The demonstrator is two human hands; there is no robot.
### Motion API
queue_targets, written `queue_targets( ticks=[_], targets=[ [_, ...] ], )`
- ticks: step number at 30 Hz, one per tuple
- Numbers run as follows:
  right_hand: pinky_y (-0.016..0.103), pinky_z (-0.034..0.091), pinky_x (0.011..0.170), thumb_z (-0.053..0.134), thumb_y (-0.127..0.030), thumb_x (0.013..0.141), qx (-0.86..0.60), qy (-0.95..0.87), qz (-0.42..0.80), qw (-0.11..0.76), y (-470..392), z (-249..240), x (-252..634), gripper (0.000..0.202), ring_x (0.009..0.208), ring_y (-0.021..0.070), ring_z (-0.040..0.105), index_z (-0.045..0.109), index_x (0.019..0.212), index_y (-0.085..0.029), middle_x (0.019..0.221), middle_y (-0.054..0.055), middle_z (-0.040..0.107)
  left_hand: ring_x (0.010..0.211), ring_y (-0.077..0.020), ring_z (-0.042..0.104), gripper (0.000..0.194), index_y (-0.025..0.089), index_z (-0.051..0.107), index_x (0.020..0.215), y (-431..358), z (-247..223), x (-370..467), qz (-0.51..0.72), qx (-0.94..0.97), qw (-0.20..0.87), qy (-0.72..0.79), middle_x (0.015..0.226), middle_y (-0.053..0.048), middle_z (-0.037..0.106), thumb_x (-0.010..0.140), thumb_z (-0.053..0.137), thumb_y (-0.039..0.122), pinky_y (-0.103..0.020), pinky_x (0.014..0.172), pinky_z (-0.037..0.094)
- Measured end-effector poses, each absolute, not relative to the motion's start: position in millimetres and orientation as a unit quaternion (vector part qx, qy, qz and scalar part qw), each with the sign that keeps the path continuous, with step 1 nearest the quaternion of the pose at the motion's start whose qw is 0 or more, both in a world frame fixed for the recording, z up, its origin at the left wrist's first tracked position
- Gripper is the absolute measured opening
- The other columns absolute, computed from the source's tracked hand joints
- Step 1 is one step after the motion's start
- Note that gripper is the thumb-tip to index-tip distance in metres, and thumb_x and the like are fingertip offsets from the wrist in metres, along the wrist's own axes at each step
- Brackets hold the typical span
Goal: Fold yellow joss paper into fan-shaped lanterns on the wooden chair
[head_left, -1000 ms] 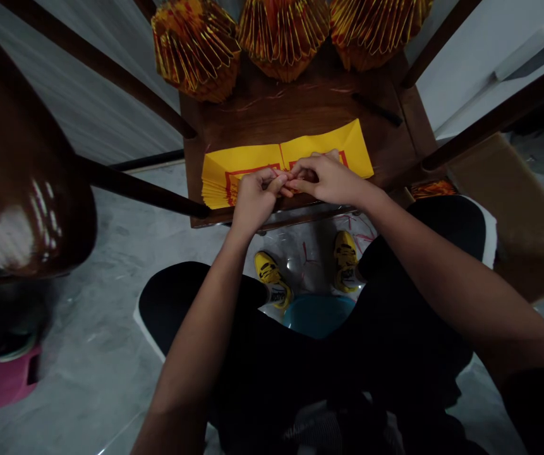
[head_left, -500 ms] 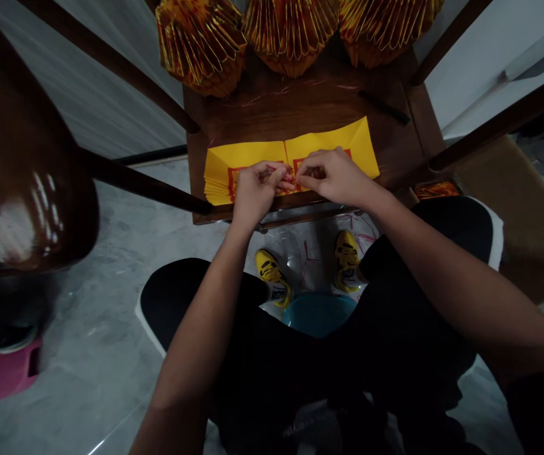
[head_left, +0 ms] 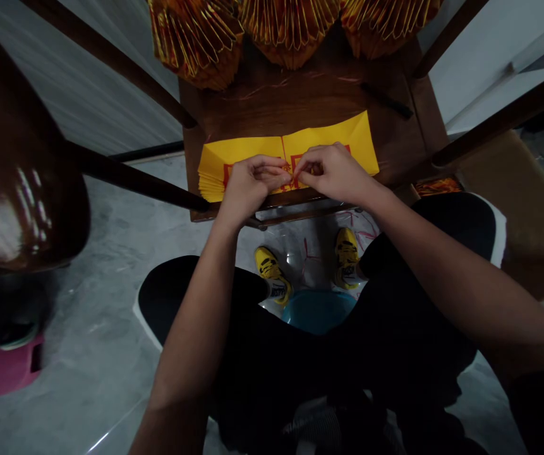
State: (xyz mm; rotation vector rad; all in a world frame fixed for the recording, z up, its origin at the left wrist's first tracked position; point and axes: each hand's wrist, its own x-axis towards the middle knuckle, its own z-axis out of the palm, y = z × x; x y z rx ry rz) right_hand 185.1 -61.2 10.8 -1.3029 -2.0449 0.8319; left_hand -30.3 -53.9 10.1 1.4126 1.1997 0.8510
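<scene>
A stack of yellow paper point(head_left: 243, 146) with red print lies across the front of the wooden seat. A thin red string point(head_left: 283, 148) runs over its middle, where the paper is drawn in. My left hand point(head_left: 247, 186) is closed over the left half, thumb and fingertips pinched at the string near the front edge. My right hand point(head_left: 335, 170) meets it from the other side, its thumb and forefinger also pinching there. The fingertips almost touch. Most of the string between them is hidden or too fine to make out.
Three pleated gold-and-red paper pieces point(head_left: 290, 31) stand at the back of the wooden seat point(head_left: 272, 107). A dark stick-like object point(head_left: 388, 101) lies at its right. Wooden bars flank the seat. A cardboard box point(head_left: 513, 208) stands right, and a blue plastic thing point(head_left: 319, 309) is below.
My left hand has turned and its fingers have straightened; the red strands seen across its fingers no longer show. My right hand stays pinched at the middle. The view has shifted slightly.
</scene>
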Motion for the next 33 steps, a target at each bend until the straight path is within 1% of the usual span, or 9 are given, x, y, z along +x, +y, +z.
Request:
queue_targets(
  ticks=[3, 7, 11, 13, 17, 20, 24, 29, 33],
  targets=[
    [0.043, 0.044, 0.097, 0.068, -0.031, 0.096, -0.483, -0.767, 0.311, 0.286, -61.0, 10.0, 183.8, 0.019, 0.084, 0.0220, 0.066, 0.080, 0.088, -0.020, 0.087, 0.005, 0.077, 0.090, -0.0176, 0.077, 0.026, 0.016, 0.080, 0.098, -54.6, 9.2, -28.3, 0.348, 0.606, 0.520, 0.490, 0.094, -0.004, 0.080, 0.076, 0.091, 0.005, -0.033, 0.091, 0.065],
    [0.043, 0.044, 0.097, 0.069, -0.033, 0.096, -0.482, -0.767, 0.311, 0.287, -59.7, 9.3, 183.1, 0.018, 0.085, 0.0224, 0.067, 0.081, 0.089, -0.020, 0.087, 0.005, 0.076, 0.090, -0.0171, 0.075, 0.036, 0.018, 0.078, 0.101, -55.6, 7.2, -29.0, 0.332, 0.644, 0.508, 0.465, 0.097, -0.003, 0.078, 0.070, 0.091, 0.004, -0.031, 0.090, 0.064],
    [0.042, 0.045, 0.096, 0.068, -0.028, 0.095, -0.487, -0.766, 0.310, 0.284, -58.7, 7.7, 181.5, 0.016, 0.086, 0.0230, 0.066, 0.080, 0.089, -0.020, 0.087, 0.005, 0.076, 0.089, -0.0179, 0.073, 0.051, 0.023, 0.075, 0.109, -58.7, 4.3, -29.5, 0.318, 0.697, 0.446, 0.462, 0.099, -0.001, 0.076, 0.065, 0.094, 0.008, -0.032, 0.087, 0.062],
    [0.042, 0.045, 0.095, 0.068, -0.026, 0.094, -0.489, -0.764, 0.314, 0.282, -58.4, 7.5, 180.4, 0.015, 0.086, 0.0231, 0.066, 0.080, 0.088, -0.021, 0.086, 0.005, 0.076, 0.088, -0.0187, 0.072, 0.053, 0.024, 0.072, 0.112, -61.9, 3.8, -27.5, 0.321, 0.713, 0.412, 0.468, 0.098, 0.000, 0.075, 0.066, 0.095, 0.010, -0.032, 0.086, 0.060],
    [0.042, 0.045, 0.094, 0.068, -0.025, 0.093, -0.491, -0.760, 0.320, 0.281, -57.8, 9.6, 179.6, 0.014, 0.082, 0.0222, 0.066, 0.078, 0.085, -0.020, 0.085, 0.004, 0.076, 0.087, -0.0184, 0.072, 0.038, 0.025, 0.068, 0.109, -68.3, 5.5, -22.1, 0.334, 0.709, 0.397, 0.478, 0.092, 0.000, 0.073, 0.078, 0.090, 0.017, -0.031, 0.085, 0.058],
    [0.041, 0.046, 0.094, 0.069, -0.027, 0.092, -0.488, -0.762, 0.319, 0.283, -57.5, 11.1, 180.0, 0.014, 0.081, 0.0218, 0.066, 0.078, 0.084, -0.020, 0.085, 0.004, 0.076, 0.085, -0.0170, 0.070, 0.027, 0.024, 0.068, 0.103, -69.5, 7.0, -20.7, 0.339, 0.707, 0.399, 0.476, 0.091, 0.000, 0.073, 0.084, 0.085, 0.017, -0.030, 0.083, 0.057],
    [0.041, 0.048, 0.093, 0.068, -0.027, 0.092, -0.485, -0.764, 0.313, 0.288, -57.3, 10.0, 180.9, 0.014, 0.081, 0.0220, 0.065, 0.078, 0.085, -0.021, 0.084, 0.004, 0.077, 0.082, -0.0154, 0.070, 0.023, 0.023, 0.069, 0.103, -67.1, 6.9, -21.6, 0.330, 0.714, 0.396, 0.475, 0.092, 0.001, 0.075, 0.086, 0.081, 0.014, -0.027, 0.079, 0.055],
    [0.041, 0.047, 0.093, 0.066, -0.027, 0.092, -0.483, -0.765, 0.314, 0.288, -56.9, 8.4, 182.5, 0.016, 0.083, 0.0224, 0.066, 0.079, 0.086, -0.021, 0.085, 0.005, 0.076, 0.085, -0.0153, 0.071, 0.011, 0.021, 0.072, 0.091, -63.5, 7.5, -22.1, 0.340, 0.692, 0.411, 0.486, 0.091, -0.002, 0.077, 0.088, 0.078, 0.012, -0.027, 0.082, 0.056],
    [0.042, 0.046, 0.094, 0.066, -0.030, 0.094, -0.482, -0.768, 0.312, 0.283, -58.6, 10.5, 182.8, 0.017, 0.083, 0.0226, 0.065, 0.078, 0.086, -0.021, 0.083, 0.004, 0.074, 0.082, -0.0150, 0.070, 0.011, 0.020, 0.073, 0.088, -62.8, 8.7, -22.2, 0.340, 0.686, 0.415, 0.492, 0.087, -0.002, 0.077, 0.089, 0.076, 0.010, -0.027, 0.081, 0.056]
  ],
)
